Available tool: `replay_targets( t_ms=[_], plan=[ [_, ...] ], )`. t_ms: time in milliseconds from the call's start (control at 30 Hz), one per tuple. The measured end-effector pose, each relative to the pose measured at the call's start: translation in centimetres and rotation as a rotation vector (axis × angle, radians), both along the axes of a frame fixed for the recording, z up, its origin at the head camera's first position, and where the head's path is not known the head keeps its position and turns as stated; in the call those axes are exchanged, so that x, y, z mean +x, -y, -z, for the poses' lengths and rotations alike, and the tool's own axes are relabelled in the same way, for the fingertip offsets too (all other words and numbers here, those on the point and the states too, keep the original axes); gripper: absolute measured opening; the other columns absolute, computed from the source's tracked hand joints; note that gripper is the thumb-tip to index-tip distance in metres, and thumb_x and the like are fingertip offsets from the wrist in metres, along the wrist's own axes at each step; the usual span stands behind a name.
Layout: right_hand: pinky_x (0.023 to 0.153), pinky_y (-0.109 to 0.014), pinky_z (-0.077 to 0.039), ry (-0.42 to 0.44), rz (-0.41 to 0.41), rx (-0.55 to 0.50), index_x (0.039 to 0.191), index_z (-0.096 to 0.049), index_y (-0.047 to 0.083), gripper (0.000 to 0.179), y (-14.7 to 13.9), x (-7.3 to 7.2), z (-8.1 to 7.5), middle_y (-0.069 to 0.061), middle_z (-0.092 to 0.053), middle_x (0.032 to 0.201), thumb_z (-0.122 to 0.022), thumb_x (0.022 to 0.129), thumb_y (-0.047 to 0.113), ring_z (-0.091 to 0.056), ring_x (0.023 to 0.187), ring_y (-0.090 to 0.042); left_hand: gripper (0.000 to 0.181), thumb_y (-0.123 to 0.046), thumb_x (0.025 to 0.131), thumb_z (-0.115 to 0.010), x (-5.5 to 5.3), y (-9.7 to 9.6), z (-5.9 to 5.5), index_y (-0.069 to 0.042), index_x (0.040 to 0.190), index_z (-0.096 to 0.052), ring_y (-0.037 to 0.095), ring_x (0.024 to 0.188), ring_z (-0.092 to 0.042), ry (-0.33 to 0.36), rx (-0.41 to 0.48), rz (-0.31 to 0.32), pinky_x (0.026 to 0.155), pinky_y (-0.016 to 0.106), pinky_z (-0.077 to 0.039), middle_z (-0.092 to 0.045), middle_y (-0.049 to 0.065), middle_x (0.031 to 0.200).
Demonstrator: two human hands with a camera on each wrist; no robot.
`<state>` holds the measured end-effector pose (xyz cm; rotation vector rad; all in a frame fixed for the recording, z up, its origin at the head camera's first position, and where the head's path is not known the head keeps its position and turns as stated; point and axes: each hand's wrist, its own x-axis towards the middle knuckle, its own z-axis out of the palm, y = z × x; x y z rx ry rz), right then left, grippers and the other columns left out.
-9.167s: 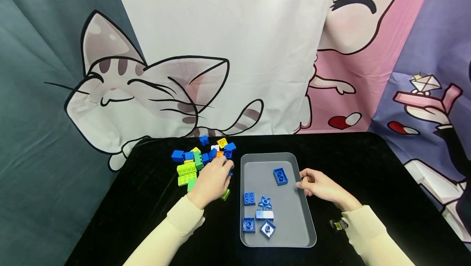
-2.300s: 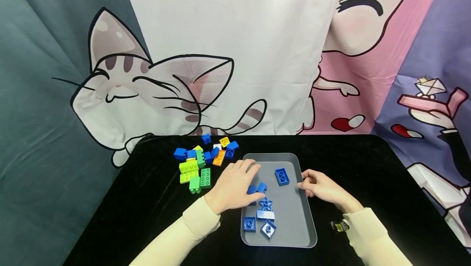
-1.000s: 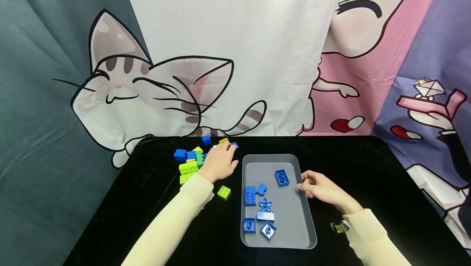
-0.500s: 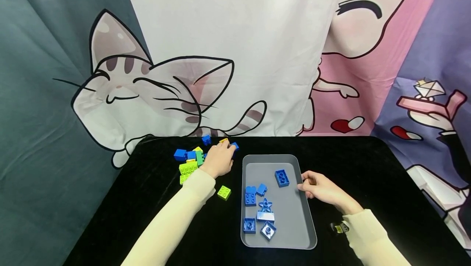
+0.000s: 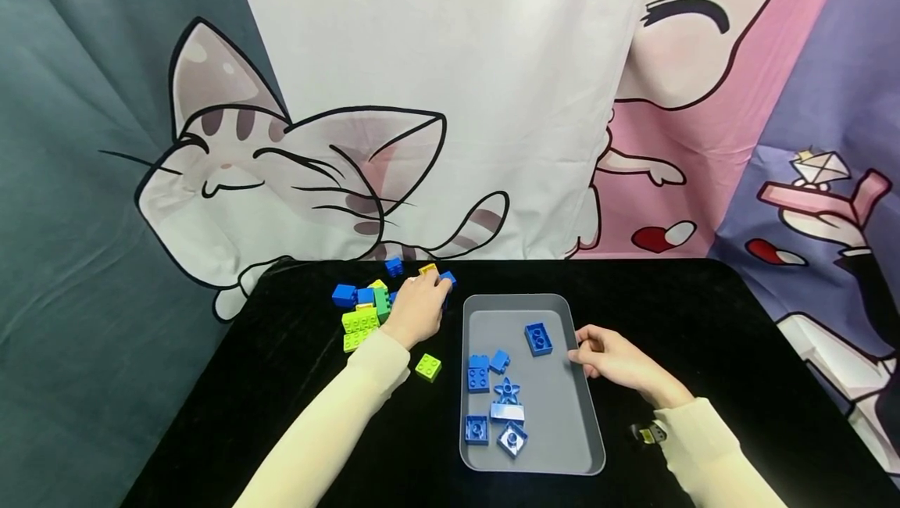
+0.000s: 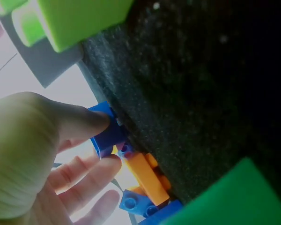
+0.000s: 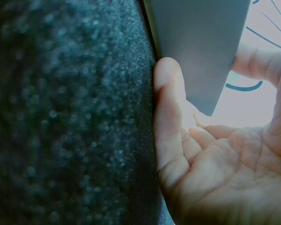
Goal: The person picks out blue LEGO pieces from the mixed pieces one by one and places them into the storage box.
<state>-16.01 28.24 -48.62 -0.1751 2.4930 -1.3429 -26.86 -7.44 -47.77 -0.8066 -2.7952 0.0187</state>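
Note:
My left hand reaches into the heap of toy building bricks, left of the grey tray. In the left wrist view, its thumb and fingers pinch a blue brick; an orange brick lies just beyond. The head view hides that blue brick behind the hand. At the tray's right side, my right hand holds the rim, thumb over it and fingers against the outer wall in the right wrist view. Only blue pieces lie in the tray, among them a flower-shaped piece and a brick near the back.
Lime bricks, a green brick and several blue bricks surround the left hand. One lime brick sits alone nearer the front. A black cloth covers the table, and a printed curtain hangs behind it.
Since the earliest frame, two small blue bricks have joined those in the tray. The left hand has gone from the tray back to the heap. The right hand has stayed at the rim.

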Motion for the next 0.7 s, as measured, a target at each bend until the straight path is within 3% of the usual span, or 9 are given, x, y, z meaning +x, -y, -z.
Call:
replay_targets(
  t_ms=[500, 700],
  plan=[
    [0.077, -0.032, -0.047, 0.005, 0.0, 0.009, 0.117, -0.059, 0.0, 0.031, 0.0, -0.1, -0.1, -0.003, -0.057, 0.074, -0.067, 0.1, 0.024, -0.06, 0.071, -0.016, 0.034, -0.021, 0.089, -0.08, 3.4, 0.3, -2.2, -0.012, 0.119, -0.066, 0.025, 0.093, -0.068, -0.109, 0.12, 0.088, 0.083, 0.04, -0.057, -0.065, 0.007, 0.106],
    [0.077, -0.032, -0.047, 0.013, 0.0, 0.008, 0.118, -0.059, 0.0, 0.032, 0.1, 0.0, -0.3, -0.003, -0.058, 0.075, -0.067, 0.1, 0.026, -0.059, 0.071, -0.015, 0.033, -0.024, 0.092, -0.077, 5.0, -0.6, -2.7, -0.013, 0.121, -0.066, 0.022, 0.091, -0.066, -0.097, 0.121, 0.127, 0.082, 0.037, -0.056, -0.064, 0.005, 0.107]
  ],
)
